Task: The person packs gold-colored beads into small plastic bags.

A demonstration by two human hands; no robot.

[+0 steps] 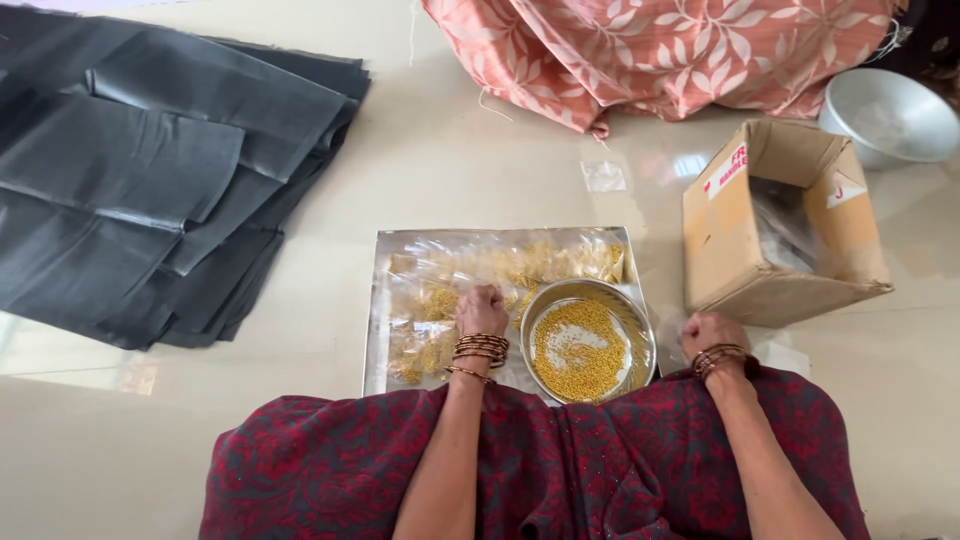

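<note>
Bright, soft daylight (floor (480,170) glare), sharp focus

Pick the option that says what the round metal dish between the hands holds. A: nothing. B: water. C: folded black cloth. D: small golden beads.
D: the round metal dish, between the left hand and right hand, holds a layer of small golden beads.

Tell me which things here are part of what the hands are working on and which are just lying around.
In use:
left hand on the clear packets of gold beads
steel tray
round steel dish of beads
right hand on the floor

Lying about:
dark fabric pieces
cardboard box
peach leaf-print cloth
metal bowl
</note>
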